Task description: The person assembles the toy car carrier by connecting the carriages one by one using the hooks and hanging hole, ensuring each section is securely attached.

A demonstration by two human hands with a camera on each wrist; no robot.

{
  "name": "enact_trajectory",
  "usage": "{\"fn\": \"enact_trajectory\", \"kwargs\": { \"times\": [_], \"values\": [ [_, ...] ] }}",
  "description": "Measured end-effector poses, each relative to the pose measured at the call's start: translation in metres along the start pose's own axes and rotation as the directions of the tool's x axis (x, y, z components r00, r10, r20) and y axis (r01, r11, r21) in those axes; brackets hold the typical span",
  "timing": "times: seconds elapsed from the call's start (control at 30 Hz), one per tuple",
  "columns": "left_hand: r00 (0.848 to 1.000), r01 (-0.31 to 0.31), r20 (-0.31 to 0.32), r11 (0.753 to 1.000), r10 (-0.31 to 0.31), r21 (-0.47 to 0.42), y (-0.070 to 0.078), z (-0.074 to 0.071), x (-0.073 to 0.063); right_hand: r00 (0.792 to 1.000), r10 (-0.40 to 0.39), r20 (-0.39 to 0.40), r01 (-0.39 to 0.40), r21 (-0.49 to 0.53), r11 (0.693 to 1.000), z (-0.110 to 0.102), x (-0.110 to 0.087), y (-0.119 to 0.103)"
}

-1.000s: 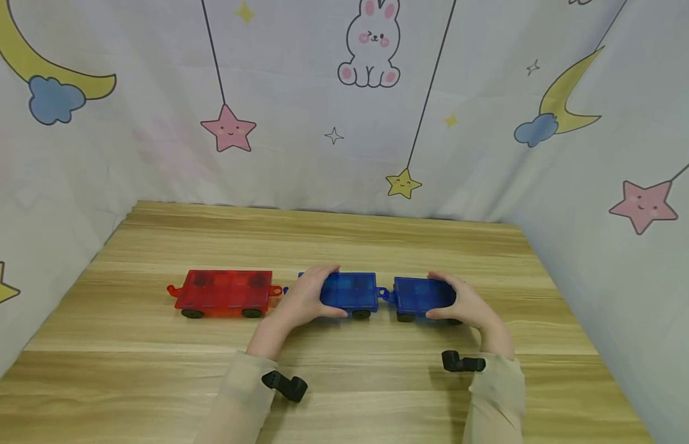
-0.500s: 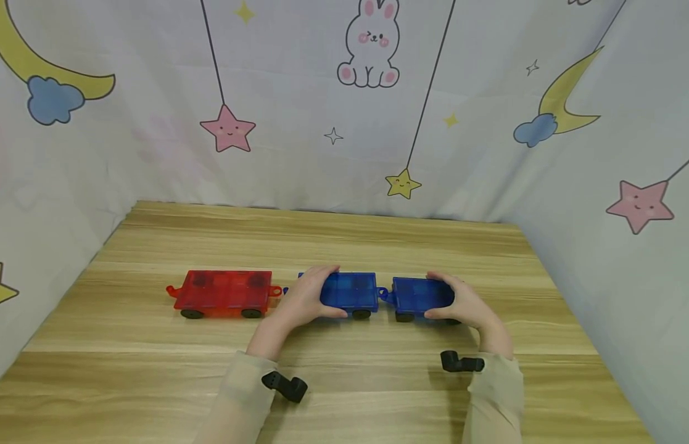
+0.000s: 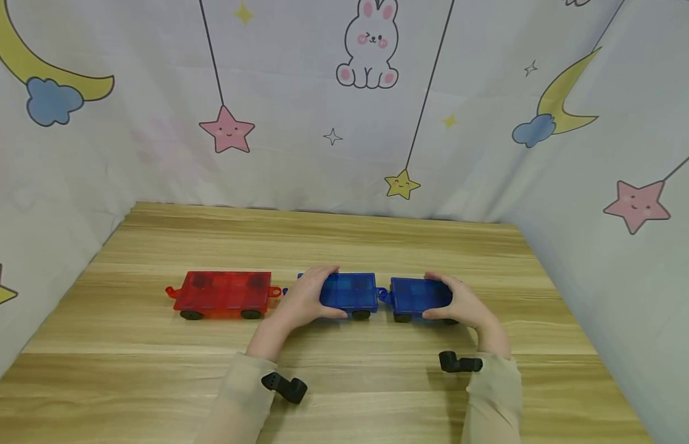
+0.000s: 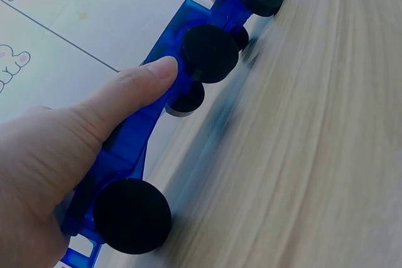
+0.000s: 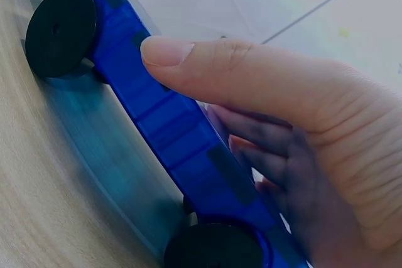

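Note:
Three see-through toy train cars with black wheels stand in a row. My left hand (image 3: 305, 297) grips the middle blue train car (image 3: 352, 291) across its width, thumb along the near side above the wheels. The right blue train car (image 3: 413, 295) is held between the thumb and fingers of my right hand (image 3: 467, 303). In the right wrist view the thumb presses the side of that blue car (image 5: 176, 117). Between the two blue cars, the hook and ring (image 3: 383, 294) overlap. Left of my left hand stands the red train car (image 3: 224, 293), untouched, its ring close to the middle car's hook.
The wooden tabletop (image 3: 366, 382) runs back to a white printed cloth (image 3: 300, 166) with moons, stars and a rabbit, which also hangs at both sides. Each sleeve carries a black wrist camera, one on the left (image 3: 285, 387) and one on the right (image 3: 461, 362).
My right hand and the right blue car have slid slightly left, closer to the middle car. The left hand, the middle car and the red car have hardly moved.

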State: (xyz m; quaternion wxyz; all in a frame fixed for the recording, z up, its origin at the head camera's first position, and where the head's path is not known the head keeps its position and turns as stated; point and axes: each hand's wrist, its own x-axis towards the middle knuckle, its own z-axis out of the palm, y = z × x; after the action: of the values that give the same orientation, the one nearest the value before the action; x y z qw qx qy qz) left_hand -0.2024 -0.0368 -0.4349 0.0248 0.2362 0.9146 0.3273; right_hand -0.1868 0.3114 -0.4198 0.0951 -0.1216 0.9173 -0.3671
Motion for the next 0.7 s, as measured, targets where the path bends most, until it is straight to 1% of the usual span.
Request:
{"fn": "enact_trajectory", "kwargs": {
  "times": [0.23,0.5,0.7],
  "values": [
    [1.0,-0.005,0.002,1.0,0.005,-0.002,0.0014,-0.0014,-0.0003,1.0,0.008,0.009,-0.008,0.001,1.0,-0.0007,-0.0001,-0.0006],
    [1.0,-0.011,0.0,1.0,0.011,-0.001,0.0013,-0.001,-0.0001,1.0,0.007,0.004,-0.007,-0.035,0.999,-0.0003,0.0007,-0.003],
    [1.0,-0.014,-0.002,1.0,0.014,-0.003,0.0011,-0.001,-0.0004,1.0,0.007,0.006,-0.007,-0.032,0.999,0.0004,0.0014,-0.003]
  ]
}}
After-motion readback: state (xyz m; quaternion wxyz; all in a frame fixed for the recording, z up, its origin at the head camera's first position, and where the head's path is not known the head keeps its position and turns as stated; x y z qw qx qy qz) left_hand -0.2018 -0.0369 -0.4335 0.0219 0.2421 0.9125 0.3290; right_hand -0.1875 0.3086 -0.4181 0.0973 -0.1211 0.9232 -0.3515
